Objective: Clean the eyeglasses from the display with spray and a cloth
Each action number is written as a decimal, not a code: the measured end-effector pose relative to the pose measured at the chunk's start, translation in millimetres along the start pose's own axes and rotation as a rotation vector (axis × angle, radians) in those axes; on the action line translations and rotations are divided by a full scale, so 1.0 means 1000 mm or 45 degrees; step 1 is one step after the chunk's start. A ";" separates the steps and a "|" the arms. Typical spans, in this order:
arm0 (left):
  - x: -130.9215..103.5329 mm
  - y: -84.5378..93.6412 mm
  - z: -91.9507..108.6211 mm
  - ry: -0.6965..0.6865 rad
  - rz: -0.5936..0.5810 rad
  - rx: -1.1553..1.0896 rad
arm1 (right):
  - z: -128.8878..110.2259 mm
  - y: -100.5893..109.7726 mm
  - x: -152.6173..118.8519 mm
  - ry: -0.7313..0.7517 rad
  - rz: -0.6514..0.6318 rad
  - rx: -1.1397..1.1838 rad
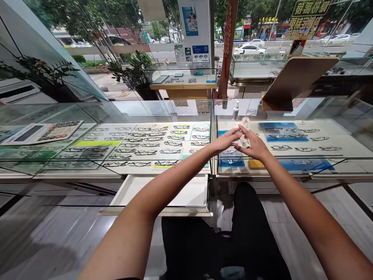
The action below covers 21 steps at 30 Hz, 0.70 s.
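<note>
Just above the right-hand glass case, a crumpled whitish cloth sits between both hands, partly hidden by fingers. The right hand comes in from its side with thumb and forefinger spread apart around the cloth, though I can't tell how firmly it's gripped. The left hand reaches across to meet it, fingers pretty much together and pointing at the cloth; whether they're pinching it or only touching, I honestly can't tell. Right behind them there's a white spray bottle. Inside that case you've got eyeglasses, some on a blue display sheet, plus a yellowish-brown block near the front edge. Next door, the left-hand case has rows of eyeglass frames, and a big calculator-looking thing is off at the far left. Below it a white drawer is pulled out, left of the wearer's black trousers. Past the counter it's a brown tilted board, potted plants and a street with a white car.
</note>
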<state>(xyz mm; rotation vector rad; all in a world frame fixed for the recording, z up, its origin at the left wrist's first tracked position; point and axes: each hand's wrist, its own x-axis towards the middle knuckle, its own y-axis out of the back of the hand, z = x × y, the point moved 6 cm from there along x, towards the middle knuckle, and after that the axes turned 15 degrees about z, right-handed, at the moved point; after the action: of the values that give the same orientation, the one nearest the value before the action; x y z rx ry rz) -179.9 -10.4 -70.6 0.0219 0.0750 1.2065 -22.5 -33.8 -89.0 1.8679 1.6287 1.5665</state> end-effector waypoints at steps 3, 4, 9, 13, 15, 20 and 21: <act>-0.024 -0.006 0.013 -0.261 0.013 0.243 | 0.015 -0.001 0.002 -0.078 0.109 -0.155; -0.035 -0.001 0.018 -0.307 0.034 0.339 | 0.021 0.000 0.004 -0.130 0.167 -0.235; -0.114 0.031 -0.004 0.122 -0.774 0.688 | 0.044 -0.009 0.007 -0.332 0.230 -0.471; -0.141 0.096 -0.063 0.402 -0.830 1.345 | 0.045 -0.018 0.007 -0.333 0.128 -0.438; -0.130 0.123 -0.087 0.267 -0.566 1.719 | 0.047 -0.020 0.007 -0.357 0.087 -0.421; -0.083 0.152 -0.120 -0.060 -0.115 1.966 | 0.050 -0.023 0.007 -0.362 0.054 -0.403; -0.074 0.156 -0.123 -0.123 -0.083 1.977 | 0.050 -0.023 0.007 -0.357 0.057 -0.404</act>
<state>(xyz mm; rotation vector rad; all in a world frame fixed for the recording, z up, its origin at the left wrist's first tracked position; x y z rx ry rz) -360.3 -26.7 -181.3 1.4095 0.8977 0.8230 2.0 2.9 -122.7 1.8599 1.1540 1.4046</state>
